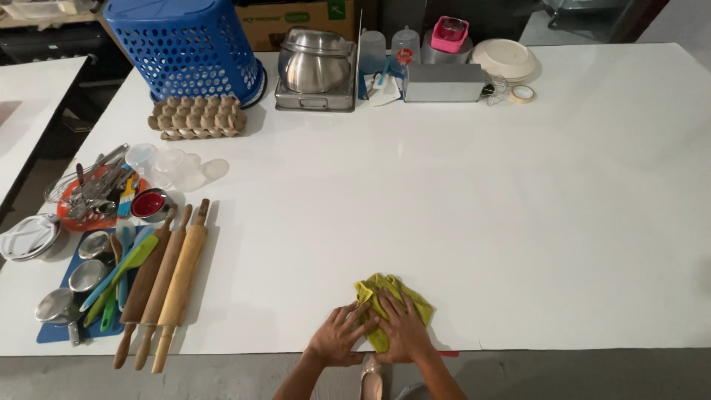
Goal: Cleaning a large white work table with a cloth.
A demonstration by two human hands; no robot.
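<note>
Left hand (339, 335) and right hand (402, 331) flat, fingers spread, pressing crumpled yellow-green cloth (390, 301) onto white table (444, 192) near front edge.

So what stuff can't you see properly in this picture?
- Head view: the middle of the yellow cloth is covered by the left hand and right hand.
- Head view: what is under the upside-down blue basket is hidden by its walls.
- Head view: the cardboard box is cut off by the top edge.
- Head view: the jumbled utensils are too small to tell apart.
</note>
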